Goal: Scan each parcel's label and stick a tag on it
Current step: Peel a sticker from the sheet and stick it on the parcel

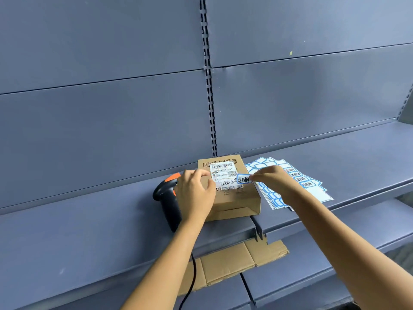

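A small cardboard parcel (232, 198) lies on the grey shelf (89, 220) with a white shipping label (224, 173) on top, barcode and handwriting visible. My left hand (194, 191) grips the parcel's left edge, thumb on top. My right hand (271, 179) pinches a blue-bordered tag (243, 179) and holds it over the label's right side. A black and orange barcode scanner (166, 198) lies to the left of the parcel, partly hidden by my left hand.
Sheets of blue-bordered tags (312, 189) are spread on the shelf right of the parcel. A flattened cardboard piece (237, 262) lies on the lower shelf. The scanner's cable (192, 278) hangs down. Grey back panels rise behind.
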{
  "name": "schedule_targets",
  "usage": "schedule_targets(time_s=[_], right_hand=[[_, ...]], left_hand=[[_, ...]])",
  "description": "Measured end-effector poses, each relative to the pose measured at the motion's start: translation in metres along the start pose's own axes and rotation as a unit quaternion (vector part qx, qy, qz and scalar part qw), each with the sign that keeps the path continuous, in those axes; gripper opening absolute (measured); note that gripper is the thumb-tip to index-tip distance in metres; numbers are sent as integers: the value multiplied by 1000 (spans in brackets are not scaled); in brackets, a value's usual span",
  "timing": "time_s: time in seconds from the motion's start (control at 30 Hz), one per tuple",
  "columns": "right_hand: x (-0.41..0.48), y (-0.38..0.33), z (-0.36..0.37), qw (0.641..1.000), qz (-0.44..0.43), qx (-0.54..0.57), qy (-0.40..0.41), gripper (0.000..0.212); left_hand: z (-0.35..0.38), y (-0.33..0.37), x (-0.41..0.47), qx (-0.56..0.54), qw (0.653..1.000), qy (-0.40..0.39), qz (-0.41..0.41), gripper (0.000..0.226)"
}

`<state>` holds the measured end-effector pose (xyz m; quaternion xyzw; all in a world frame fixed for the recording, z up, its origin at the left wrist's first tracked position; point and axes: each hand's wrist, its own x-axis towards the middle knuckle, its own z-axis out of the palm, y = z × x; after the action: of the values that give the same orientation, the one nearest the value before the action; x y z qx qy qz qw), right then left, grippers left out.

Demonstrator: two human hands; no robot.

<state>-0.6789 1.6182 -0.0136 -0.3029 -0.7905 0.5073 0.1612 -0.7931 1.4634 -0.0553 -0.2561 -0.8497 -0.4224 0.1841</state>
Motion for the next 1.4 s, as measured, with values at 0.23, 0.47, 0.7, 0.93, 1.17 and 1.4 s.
schedule_targets(time_s=[0.23, 0.47, 0.7, 0.93, 1.17, 1.4], right_hand=[[12, 6, 12, 999, 18, -36, -30, 16], [9, 12, 12, 997, 19, -70, -24, 35], [10, 13, 19, 963, 16, -266, 40, 42], [7, 18, 20, 979, 17, -197, 51, 43], [-2, 32, 33, 996, 63, -49, 26, 77], [1, 31, 39, 993, 76, 91, 4, 61]], left_hand=[[0, -7, -9, 13, 996, -85, -34, 13], [6, -4, -13, 6, 992, -118, -42, 24], [8, -1, -15, 7, 992, -115, -45, 28], [9, -2, -16, 0, 991, -118, -58, 32], [15, -5, -17, -70, 981, -129, -123, 58], [13, -2, -12, -100, 967, -166, -167, 57]])
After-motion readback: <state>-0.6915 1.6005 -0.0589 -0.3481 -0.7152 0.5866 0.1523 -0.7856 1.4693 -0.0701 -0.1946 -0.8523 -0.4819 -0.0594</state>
